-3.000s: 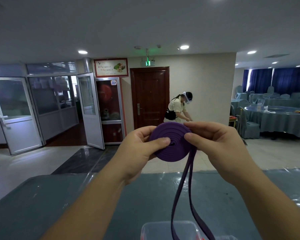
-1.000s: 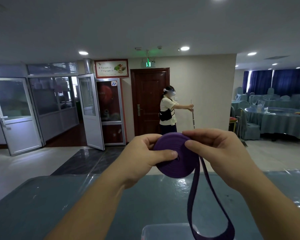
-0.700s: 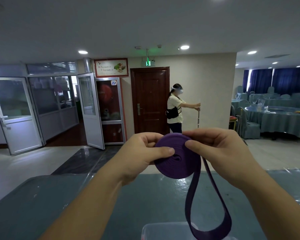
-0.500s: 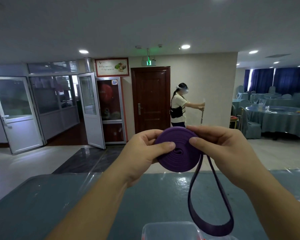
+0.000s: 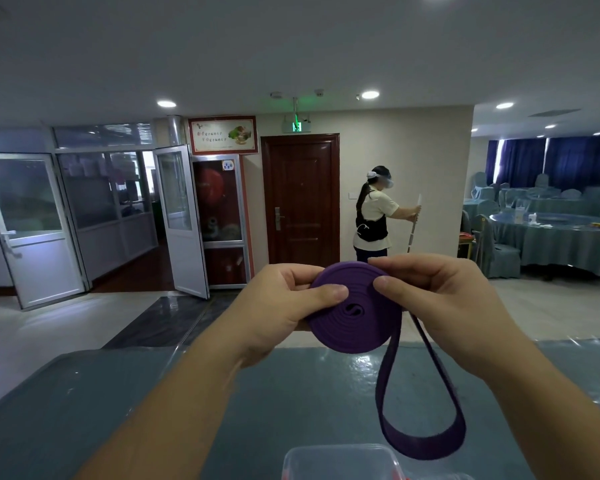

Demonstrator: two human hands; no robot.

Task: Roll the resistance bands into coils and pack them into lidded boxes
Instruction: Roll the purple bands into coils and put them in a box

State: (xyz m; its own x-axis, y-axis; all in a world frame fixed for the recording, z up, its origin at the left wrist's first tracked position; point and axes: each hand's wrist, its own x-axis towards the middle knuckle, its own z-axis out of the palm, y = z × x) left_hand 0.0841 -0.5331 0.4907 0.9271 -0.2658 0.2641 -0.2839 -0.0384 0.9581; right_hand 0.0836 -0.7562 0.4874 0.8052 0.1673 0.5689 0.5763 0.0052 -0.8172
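While both hands hold it up above the desk (image 5: 291, 403), the purple resistance band (image 5: 352, 313) sits mostly coiled between them. The left hand (image 5: 278, 306) pinches the coil, thumb on its face; the right hand (image 5: 444, 306) fingers (image 5: 390, 284) close narrowly on its rim (a loose loop dangles below). A clear box (image 5: 340, 460) sits underneath.

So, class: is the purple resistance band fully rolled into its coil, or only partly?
Partly rolled. The purple band forms a coil pinched between the left hand and right hand, but a loose loop hangs below it.
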